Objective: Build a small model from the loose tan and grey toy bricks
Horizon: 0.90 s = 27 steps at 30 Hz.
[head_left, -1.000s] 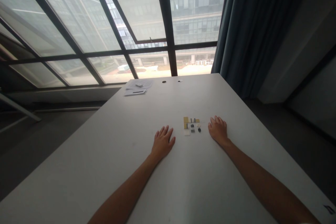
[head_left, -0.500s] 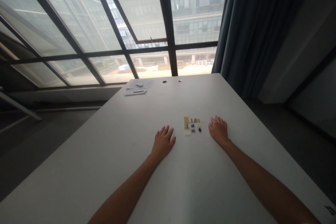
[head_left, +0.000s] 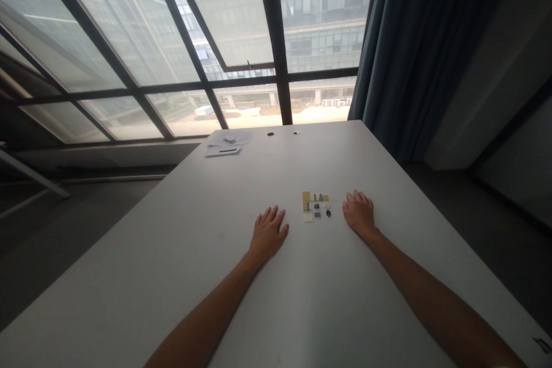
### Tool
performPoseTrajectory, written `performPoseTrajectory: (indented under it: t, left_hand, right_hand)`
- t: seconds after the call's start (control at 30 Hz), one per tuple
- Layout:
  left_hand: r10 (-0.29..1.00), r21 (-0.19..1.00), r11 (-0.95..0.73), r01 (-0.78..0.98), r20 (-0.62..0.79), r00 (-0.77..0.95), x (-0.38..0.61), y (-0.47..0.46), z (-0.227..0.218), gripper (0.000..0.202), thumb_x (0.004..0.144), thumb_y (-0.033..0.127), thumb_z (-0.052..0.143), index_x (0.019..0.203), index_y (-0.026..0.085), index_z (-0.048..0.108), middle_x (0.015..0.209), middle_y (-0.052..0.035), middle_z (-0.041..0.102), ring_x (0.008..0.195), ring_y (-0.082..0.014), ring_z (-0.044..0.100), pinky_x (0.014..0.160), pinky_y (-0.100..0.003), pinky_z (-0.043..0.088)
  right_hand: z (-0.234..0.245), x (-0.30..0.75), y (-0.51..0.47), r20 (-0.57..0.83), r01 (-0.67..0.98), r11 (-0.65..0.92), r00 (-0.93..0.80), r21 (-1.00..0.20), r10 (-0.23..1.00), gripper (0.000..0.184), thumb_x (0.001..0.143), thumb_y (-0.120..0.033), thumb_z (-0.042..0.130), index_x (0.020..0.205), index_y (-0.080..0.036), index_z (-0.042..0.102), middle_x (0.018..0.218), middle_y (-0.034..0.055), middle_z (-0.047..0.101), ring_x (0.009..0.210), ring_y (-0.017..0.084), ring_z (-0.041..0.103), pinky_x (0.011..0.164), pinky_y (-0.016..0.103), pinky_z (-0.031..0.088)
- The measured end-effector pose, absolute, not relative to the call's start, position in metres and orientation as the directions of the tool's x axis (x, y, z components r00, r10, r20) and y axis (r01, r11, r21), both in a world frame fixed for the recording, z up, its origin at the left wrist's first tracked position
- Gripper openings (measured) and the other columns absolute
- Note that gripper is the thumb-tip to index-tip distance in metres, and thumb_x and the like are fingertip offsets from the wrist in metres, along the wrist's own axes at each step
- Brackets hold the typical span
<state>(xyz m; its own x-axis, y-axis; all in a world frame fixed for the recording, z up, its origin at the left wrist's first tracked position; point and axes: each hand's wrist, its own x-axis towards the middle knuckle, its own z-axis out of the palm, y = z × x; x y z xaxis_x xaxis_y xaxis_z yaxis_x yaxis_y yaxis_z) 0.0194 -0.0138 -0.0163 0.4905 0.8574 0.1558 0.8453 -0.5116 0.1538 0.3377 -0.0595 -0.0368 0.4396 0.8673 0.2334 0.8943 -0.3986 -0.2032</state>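
Note:
Both of my hands rest palm down on a white table (head_left: 215,253). My left hand (head_left: 268,234) lies flat with its fingers spread, holding nothing. My right hand (head_left: 359,214) also lies flat, fingers together and stretched forward, empty. Between them sits a small cluster of tiny building pieces (head_left: 315,206): a yellow plate (head_left: 306,197), a white piece (head_left: 307,217) and several small dark bits. The cluster is nearer my right hand and touches neither hand.
Papers with a small object on top (head_left: 227,142) lie at the table's far left edge. Two round holes (head_left: 270,134) sit in the tabletop near the far edge. A large window stands behind the table, and a dark curtain (head_left: 409,52) hangs at the right.

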Motion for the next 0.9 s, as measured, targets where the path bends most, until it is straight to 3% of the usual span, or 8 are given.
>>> performPoseTrajectory:
  t: [0.5, 0.63, 0.73, 0.9]
  left_hand:
    - [0.861, 0.176, -0.507, 0.844, 0.158, 0.484, 0.019, -0.013, -0.018, 0.053, 0.098, 0.042, 0.046, 0.147, 0.024, 0.049, 0.159, -0.0089, 0.037, 0.149, -0.0283, 0.03, 0.121, -0.051, 0.024]
    - [0.868, 0.262, -0.496, 0.828, 0.149, 0.473, 0.017, -0.008, -0.016, 0.048, 0.094, 0.039, 0.053, 0.14, 0.024, 0.057, 0.156, -0.0078, 0.043, 0.147, -0.0292, 0.033, 0.121, -0.053, 0.025]
    - [0.86, 0.386, -0.506, 0.771, 0.162, 0.483, 0.019, -0.004, -0.012, 0.043, 0.093, 0.033, 0.053, 0.133, 0.022, 0.062, 0.15, -0.0072, 0.052, 0.142, -0.026, 0.043, 0.121, -0.047, 0.031]
    - [0.825, 0.487, -0.539, 0.687, 0.142, 0.547, 0.049, -0.004, 0.0, 0.052, 0.094, 0.031, 0.053, 0.143, 0.015, 0.051, 0.148, -0.0111, 0.053, 0.136, -0.0229, 0.049, 0.119, -0.038, 0.036]
  right_hand:
    - [-0.037, 0.338, -0.059, 0.232, 0.898, -0.393, 0.433, -0.2, 0.871, 0.043, 0.099, -0.031, 0.039, 0.135, -0.016, 0.058, 0.15, 0.0159, 0.048, 0.139, 0.03, 0.037, 0.113, 0.047, 0.022]
    - [-0.037, 0.338, -0.058, 0.226, 0.896, -0.398, 0.437, -0.199, 0.871, 0.044, 0.099, -0.031, 0.039, 0.135, -0.016, 0.058, 0.15, 0.0167, 0.048, 0.139, 0.031, 0.037, 0.113, 0.048, 0.021]
    - [-0.037, 0.337, -0.057, 0.235, 0.898, -0.395, 0.434, -0.196, 0.87, 0.044, 0.098, -0.03, 0.04, 0.136, -0.015, 0.058, 0.15, 0.0172, 0.048, 0.139, 0.032, 0.038, 0.113, 0.049, 0.021]
    - [-0.036, 0.334, -0.057, 0.258, 0.902, -0.383, 0.425, -0.199, 0.868, 0.044, 0.098, -0.03, 0.04, 0.133, -0.014, 0.06, 0.149, 0.0174, 0.049, 0.138, 0.033, 0.038, 0.112, 0.05, 0.022]
